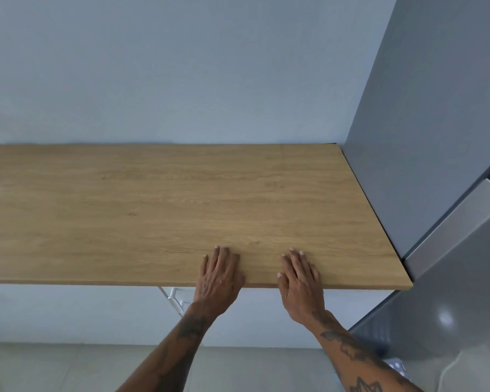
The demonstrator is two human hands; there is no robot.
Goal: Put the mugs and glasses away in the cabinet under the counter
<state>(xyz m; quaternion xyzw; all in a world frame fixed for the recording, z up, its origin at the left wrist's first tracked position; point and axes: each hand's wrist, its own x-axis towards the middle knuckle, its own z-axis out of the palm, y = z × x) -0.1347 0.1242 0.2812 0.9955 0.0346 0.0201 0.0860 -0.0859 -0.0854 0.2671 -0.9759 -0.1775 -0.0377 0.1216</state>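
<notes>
Both hands lie palm-down on the wooden counter [159, 210], close to its front edge and a little apart from one another. The left hand [219, 274] has its fingers stretched forward and loosely together, flat on the wood, gripping nothing; the right hand [300, 278] rests the same way, fingers slightly fanned, thumb out to the side, and holds nothing either. Both forearms are bare and tattooed. Under the counter sit white cabinet fronts [96, 312], shut as far as I can see, and just beneath the left wrist a white handle [173, 296] shows, though the arm hides most of that door. No mugs or glasses are in sight on the counter. A tall grey refrigerator [425, 137] stands against the counter's right end, beside a pale wall [167, 66].
</notes>
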